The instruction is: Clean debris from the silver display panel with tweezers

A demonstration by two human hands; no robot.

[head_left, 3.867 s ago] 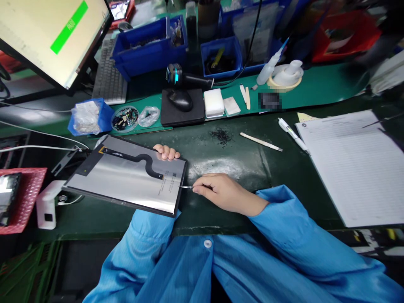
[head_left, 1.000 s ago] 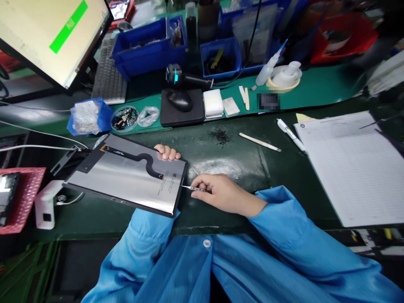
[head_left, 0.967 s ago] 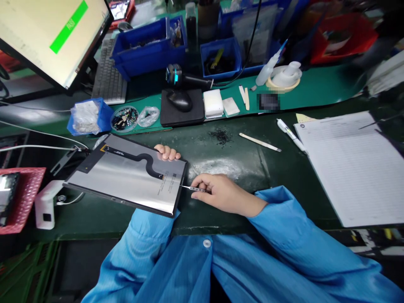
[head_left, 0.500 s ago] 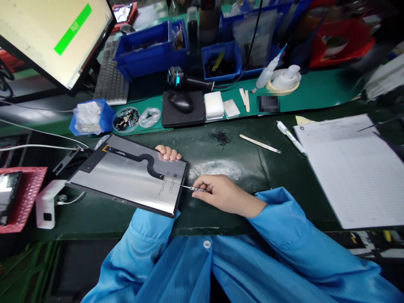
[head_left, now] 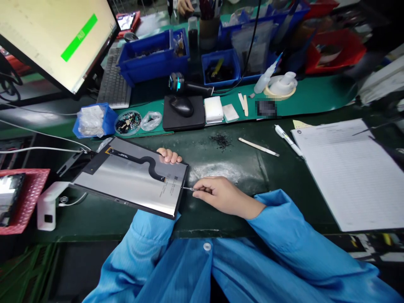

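Note:
A silver tablet panel (head_left: 126, 181) with a black flex cable (head_left: 142, 162) across its back is tilted over the dark green bench. My left hand (head_left: 169, 156) holds it from beneath, with only the fingertips showing over its far right corner. My right hand (head_left: 221, 194) rests on the bench and pinches thin metal tweezers (head_left: 188, 189), whose tip touches the panel's right edge.
A monitor (head_left: 57, 38) with a green bar stands at the back left by a keyboard (head_left: 114, 86). Blue bins (head_left: 151, 59), a mouse (head_left: 181, 105) and a scanner line the back. A paper form (head_left: 350, 168) and pen (head_left: 288, 139) lie right; a red tray (head_left: 19, 200) sits left.
The view has shifted slightly. My hands, the panel and the tweezers keep nearly the same pose, with the tweezer tip staying at the panel's right edge.

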